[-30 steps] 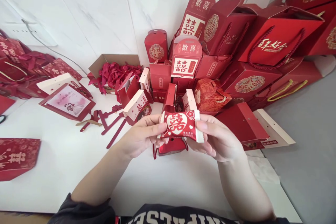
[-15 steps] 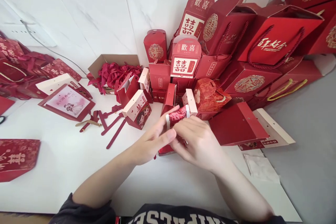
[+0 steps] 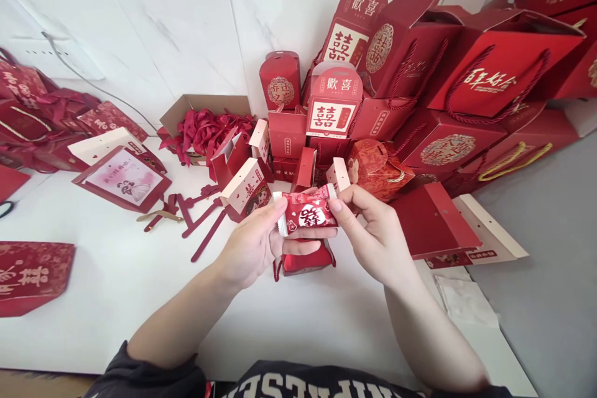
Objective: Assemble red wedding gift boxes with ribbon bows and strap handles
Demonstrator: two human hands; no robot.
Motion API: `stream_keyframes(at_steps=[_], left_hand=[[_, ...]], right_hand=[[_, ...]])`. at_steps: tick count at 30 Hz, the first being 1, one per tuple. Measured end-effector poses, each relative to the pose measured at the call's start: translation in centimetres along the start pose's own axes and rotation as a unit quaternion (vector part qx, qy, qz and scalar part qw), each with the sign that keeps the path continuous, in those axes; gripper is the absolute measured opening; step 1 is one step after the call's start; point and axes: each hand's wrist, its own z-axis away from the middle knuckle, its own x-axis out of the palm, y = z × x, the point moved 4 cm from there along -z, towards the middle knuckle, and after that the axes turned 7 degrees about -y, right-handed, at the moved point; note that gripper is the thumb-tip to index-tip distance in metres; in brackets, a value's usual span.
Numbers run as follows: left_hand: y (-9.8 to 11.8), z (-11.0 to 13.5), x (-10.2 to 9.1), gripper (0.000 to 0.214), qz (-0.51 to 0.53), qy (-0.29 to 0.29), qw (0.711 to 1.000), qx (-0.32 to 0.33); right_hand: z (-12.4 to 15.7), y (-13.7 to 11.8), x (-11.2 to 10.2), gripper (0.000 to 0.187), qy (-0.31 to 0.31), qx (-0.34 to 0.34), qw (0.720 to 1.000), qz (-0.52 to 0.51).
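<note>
A white table (image 3: 116, 286) fills most of the view, running from nine o'clock across to the grey floor at three o'clock. A pile of large red gift bags (image 3: 494, 74) with cord handles and gold lettering stands against the wall at one to two o'clock from the hands. At eleven o'clock an open cardboard box (image 3: 186, 106) holds a tangle of red ribbons (image 3: 205, 130). At ten o'clock a flattened red carton (image 3: 124, 177) lies face up and shows a pink picture panel. Another flat red carton (image 3: 433, 221) lies at three o'clock, just beside the right wrist.

The left hand (image 3: 249, 249) and the right hand (image 3: 377, 239) meet near the middle of the view, above the table. Between them they hold a small red packet (image 3: 308, 214) with white crimped ends and a white round mark on its face. It is held level, face up, clear of the table. The left thumb and forefinger pinch the packet's left end, with the thumb lying along its lower edge. The right thumb and forefinger pinch its right end, and the remaining right fingers are loosely curled underneath.

Directly below the packet, at its six o'clock, a shiny red pouch (image 3: 303, 261) rests on the table, partly hidden by the left thumb. A little box printed with a cartoon couple (image 3: 247, 189) sits at the packet's ten o'clock, close to the left fingertips.
</note>
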Motion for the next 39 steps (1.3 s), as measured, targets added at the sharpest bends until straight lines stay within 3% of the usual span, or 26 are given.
stream_keyframes(at_steps=[7,12,17,19,21,23,27,31,39], left_hand=[[0.1,-0.3,0.1,0.035,-0.010,-0.021,1.000,-0.004],[0.7,-0.4,-0.4,0.024,-0.121,-0.008,0.992,0.029],[0.2,0.0,0.2,0.026,-0.300,-0.107,0.945,-0.076],[-0.2,0.2,0.5,0.028,-0.325,-0.127,0.932,-0.096],[-0.4,0.2,0.7,0.026,-0.296,-0.107,0.947,-0.059],[-0.2,0.1,0.6,0.024,-0.255,-0.061,0.965,0.023],[0.5,0.1,0.3,0.029,-0.248,0.023,0.957,0.146],[0.8,0.1,0.2,0.033,-0.259,0.052,0.951,0.159],[0.6,-0.1,0.0,0.031,-0.260,0.031,0.952,0.156]], right_hand=[[0.0,0.3,-0.1,0.034,-0.023,0.023,0.994,-0.107],[0.3,0.3,-0.1,0.035,-0.059,0.046,0.985,-0.155],[0.3,0.0,0.2,0.038,-0.094,0.030,0.986,-0.135],[0.2,-0.1,0.4,0.036,-0.101,0.021,0.984,-0.146],[0.2,-0.1,0.3,0.027,-0.088,0.015,0.981,-0.171],[0.2,-0.1,0.2,0.022,-0.071,0.002,0.977,-0.200],[0.2,0.0,-0.1,0.022,-0.067,-0.005,0.976,-0.207],[0.2,0.1,0.1,0.021,-0.070,0.011,0.973,-0.219],[0.2,0.4,0.3,0.016,-0.062,0.010,0.976,-0.210]])
